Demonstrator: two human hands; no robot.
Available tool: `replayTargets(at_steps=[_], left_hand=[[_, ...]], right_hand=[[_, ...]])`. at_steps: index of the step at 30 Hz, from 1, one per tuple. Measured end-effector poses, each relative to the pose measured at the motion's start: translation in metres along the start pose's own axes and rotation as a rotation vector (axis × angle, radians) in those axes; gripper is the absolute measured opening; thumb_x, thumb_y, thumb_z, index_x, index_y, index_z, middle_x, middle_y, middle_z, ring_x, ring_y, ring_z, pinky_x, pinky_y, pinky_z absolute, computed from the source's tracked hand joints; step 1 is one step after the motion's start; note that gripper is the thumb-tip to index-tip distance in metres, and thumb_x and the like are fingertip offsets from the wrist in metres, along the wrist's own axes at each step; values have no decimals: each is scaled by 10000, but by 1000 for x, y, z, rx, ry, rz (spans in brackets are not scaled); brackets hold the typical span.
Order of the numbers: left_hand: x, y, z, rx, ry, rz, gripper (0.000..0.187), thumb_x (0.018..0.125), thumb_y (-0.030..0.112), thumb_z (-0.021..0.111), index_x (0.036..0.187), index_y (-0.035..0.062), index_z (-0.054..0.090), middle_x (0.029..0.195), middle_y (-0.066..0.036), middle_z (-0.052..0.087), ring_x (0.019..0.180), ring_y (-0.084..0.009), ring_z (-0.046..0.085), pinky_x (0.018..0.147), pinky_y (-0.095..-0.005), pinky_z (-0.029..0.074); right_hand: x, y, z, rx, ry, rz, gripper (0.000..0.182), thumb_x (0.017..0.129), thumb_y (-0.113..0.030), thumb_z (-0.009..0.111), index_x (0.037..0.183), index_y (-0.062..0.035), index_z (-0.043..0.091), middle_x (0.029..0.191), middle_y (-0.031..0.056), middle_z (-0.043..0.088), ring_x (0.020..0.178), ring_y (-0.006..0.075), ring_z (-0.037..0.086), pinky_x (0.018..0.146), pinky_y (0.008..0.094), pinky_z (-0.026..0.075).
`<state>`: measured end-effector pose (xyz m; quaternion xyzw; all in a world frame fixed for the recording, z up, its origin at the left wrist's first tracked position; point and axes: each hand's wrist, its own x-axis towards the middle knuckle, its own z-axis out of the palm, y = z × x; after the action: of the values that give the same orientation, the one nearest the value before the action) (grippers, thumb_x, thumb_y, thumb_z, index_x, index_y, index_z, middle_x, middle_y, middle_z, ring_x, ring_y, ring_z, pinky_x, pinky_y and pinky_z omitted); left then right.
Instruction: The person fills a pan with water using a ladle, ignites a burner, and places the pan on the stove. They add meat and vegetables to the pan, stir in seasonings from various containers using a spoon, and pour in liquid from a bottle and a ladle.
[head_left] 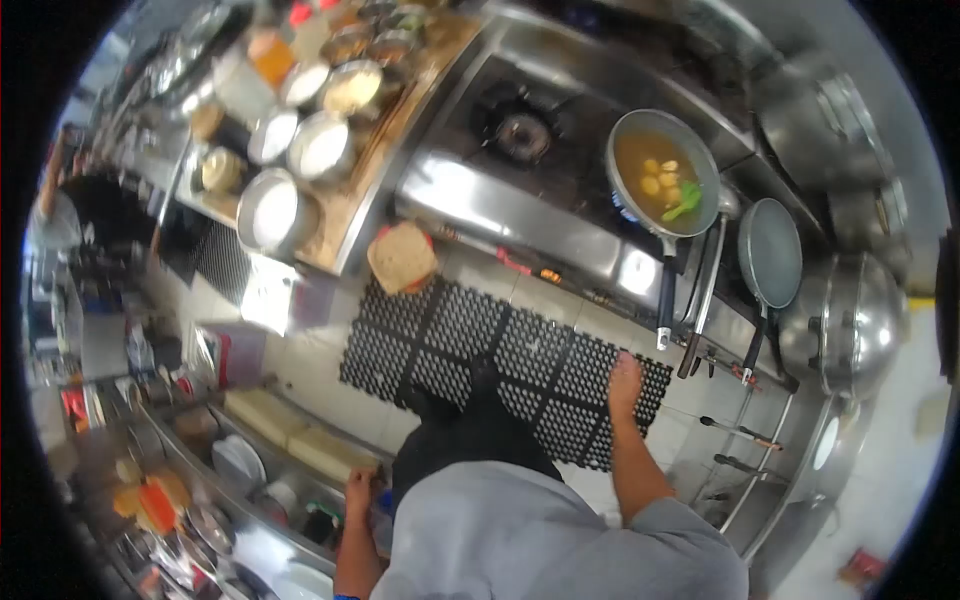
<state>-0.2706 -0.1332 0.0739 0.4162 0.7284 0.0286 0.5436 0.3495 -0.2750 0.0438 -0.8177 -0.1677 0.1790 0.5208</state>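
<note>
My left hand (362, 490) is low on the left, beside the edge of the steel counter unit. Its fingers look curled, and whatever they hold, if anything, is hidden. My right hand (625, 385) is in the air over the black mat (530, 345), apart from the pan handles. Its fingers are too blurred to read. Beyond it, a frying pan (613, 170) sits on a lit burner, holding brown liquid, yellowish pieces (660, 180) and a green leafy piece (683, 201). To its right lies a second, grey frying pan (772, 252).
An unlit burner (522, 135) is left of the frying pan. Pots of white contents (275, 212) crowd the wooden counter (345, 215) at upper left. A round wooden board (402, 257) juts near the stove front. Tongs (740, 432) hang from a rail on the right.
</note>
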Motion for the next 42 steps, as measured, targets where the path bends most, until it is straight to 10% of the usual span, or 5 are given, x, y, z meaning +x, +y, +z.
replayTargets(at_steps=[1,7,11,20,42], left_hand=[[-24,-7,2,-11,3,-55,206,856,240,531,953,64,579,831,-56,610,744,-198,622,609,-344,469],[-86,-6,-24,550,218,-14,219,801,174,560,944,17,611,909,-152,631,919,-305,592,843,-414,432],[-137,5,-39,1020,355,-42,291,781,159,569,1058,69,565,1201,-147,529,1255,-292,372,1051,-507,212],[-154,4,-66,1075,401,-252,377,756,302,600,1060,79,584,1295,-142,486,1271,-250,385,1039,-636,60],[-154,5,-55,1112,609,-91,288,787,324,568,1014,150,608,1158,-40,582,1209,-192,449,1027,-629,84]], right_hand=[[-11,-15,34,-577,-29,-322,257,912,-219,503,1095,-60,587,959,97,632,826,157,595,737,307,486],[73,-38,157,216,-366,713,529,856,-376,558,1267,-64,441,1256,141,502,1154,241,485,925,393,409],[124,-54,197,299,-201,751,493,840,-341,597,1225,-62,465,1279,130,462,1111,221,505,911,381,425],[143,-49,219,226,-138,844,381,844,-306,595,1144,-78,546,1214,99,527,1066,214,534,888,380,433],[154,-37,228,-137,-37,772,342,709,-285,719,911,-32,608,873,81,621,750,185,590,629,346,468]])
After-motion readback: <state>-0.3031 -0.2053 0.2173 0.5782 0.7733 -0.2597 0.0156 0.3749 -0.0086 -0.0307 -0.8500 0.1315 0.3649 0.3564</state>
